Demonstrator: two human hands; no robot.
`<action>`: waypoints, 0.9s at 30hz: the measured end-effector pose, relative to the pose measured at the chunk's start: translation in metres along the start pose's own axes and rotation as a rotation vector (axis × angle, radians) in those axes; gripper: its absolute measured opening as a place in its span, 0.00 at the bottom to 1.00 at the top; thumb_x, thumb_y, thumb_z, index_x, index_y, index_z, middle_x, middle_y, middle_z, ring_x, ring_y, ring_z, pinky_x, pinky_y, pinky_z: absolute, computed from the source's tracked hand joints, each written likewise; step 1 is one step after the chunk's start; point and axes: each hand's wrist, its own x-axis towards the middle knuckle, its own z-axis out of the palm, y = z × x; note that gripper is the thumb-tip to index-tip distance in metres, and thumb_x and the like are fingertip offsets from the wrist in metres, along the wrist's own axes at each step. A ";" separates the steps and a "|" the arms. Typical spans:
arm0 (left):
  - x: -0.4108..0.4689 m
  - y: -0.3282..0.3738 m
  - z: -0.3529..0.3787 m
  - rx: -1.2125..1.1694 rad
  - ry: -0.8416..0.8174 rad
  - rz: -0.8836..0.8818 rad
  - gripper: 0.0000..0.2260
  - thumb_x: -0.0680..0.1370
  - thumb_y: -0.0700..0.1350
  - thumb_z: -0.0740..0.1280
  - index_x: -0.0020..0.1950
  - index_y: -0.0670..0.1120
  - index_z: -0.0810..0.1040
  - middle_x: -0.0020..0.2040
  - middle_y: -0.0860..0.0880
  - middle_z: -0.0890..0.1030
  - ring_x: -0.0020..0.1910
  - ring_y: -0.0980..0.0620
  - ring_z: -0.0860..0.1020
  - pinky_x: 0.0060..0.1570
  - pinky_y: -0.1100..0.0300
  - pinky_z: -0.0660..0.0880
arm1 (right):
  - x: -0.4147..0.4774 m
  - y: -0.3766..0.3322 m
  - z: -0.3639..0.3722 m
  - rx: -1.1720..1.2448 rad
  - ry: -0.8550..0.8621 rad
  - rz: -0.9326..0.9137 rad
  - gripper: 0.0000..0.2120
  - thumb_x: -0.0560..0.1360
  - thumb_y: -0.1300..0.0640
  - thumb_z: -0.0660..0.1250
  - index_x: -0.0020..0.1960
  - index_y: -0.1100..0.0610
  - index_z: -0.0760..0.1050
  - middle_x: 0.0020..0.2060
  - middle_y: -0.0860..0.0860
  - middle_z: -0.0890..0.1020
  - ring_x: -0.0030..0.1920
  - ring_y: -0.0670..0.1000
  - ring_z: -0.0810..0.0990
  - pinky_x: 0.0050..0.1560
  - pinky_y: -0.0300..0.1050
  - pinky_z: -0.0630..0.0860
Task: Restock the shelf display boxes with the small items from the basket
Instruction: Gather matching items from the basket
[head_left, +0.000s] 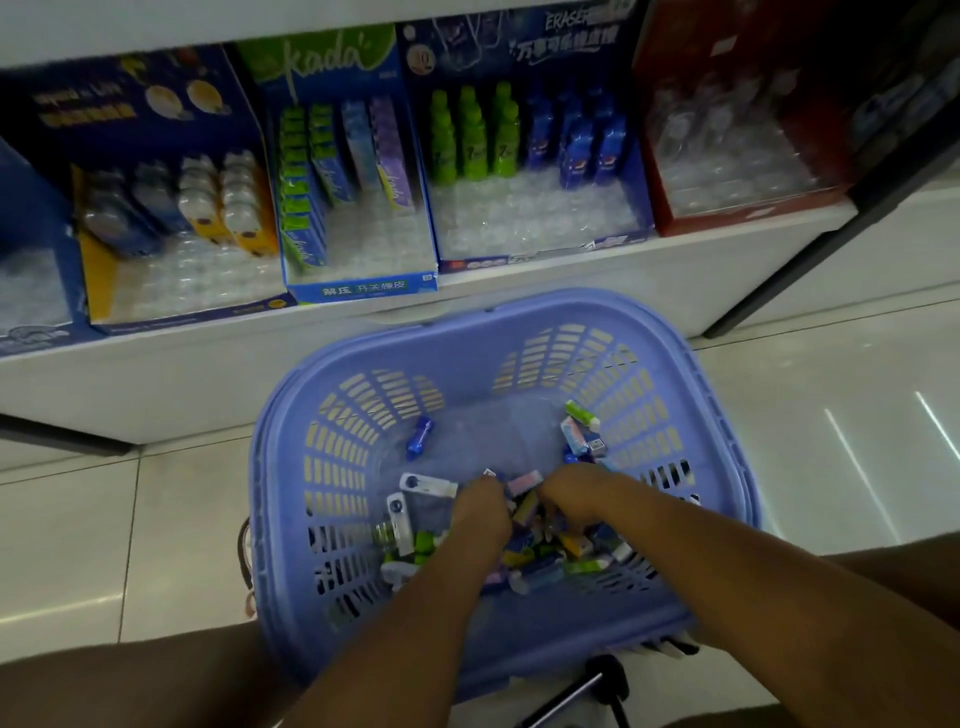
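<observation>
A lilac plastic basket (363, 364) stands on the floor below the shelf. Several small erasers (571, 545) in green, blue, white and yellow lie piled in its near half. My left hand (480, 514) and my right hand (576, 496) are both down in the pile, fingers curled among the items; a pink eraser (524, 480) shows between them. What each hand grips is hidden. A blue eraser (420, 436) lies alone on the basket floor. On the shelf stand display boxes: a kada box (363, 288), a bottle-eraser box (540, 249) and a dark blue box (171, 312).
A red display box (748, 213) stands at the right of the white shelf (208, 384). A dark post (810, 249) runs diagonally at right. Pale tiled floor (831, 441) surrounds the basket. My knees frame the bottom corners.
</observation>
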 end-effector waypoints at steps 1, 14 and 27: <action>0.001 -0.002 -0.002 -0.031 -0.005 0.002 0.11 0.78 0.40 0.64 0.59 0.40 0.75 0.61 0.40 0.77 0.61 0.43 0.75 0.59 0.54 0.71 | -0.001 0.003 -0.003 0.087 0.015 -0.015 0.03 0.75 0.59 0.67 0.45 0.58 0.77 0.38 0.54 0.76 0.43 0.55 0.74 0.43 0.46 0.70; -0.035 -0.025 -0.130 -0.889 0.003 0.013 0.12 0.72 0.40 0.70 0.29 0.43 0.74 0.21 0.49 0.72 0.26 0.51 0.71 0.30 0.59 0.70 | -0.071 0.007 -0.087 1.387 0.244 -0.403 0.09 0.76 0.69 0.60 0.51 0.62 0.77 0.41 0.54 0.80 0.34 0.47 0.76 0.35 0.37 0.74; -0.142 -0.059 -0.235 -1.575 0.365 0.336 0.14 0.81 0.53 0.59 0.43 0.46 0.74 0.28 0.52 0.72 0.22 0.57 0.68 0.21 0.64 0.67 | -0.142 -0.065 -0.167 1.261 0.938 -0.613 0.04 0.76 0.64 0.65 0.48 0.58 0.76 0.42 0.54 0.79 0.34 0.48 0.75 0.40 0.39 0.75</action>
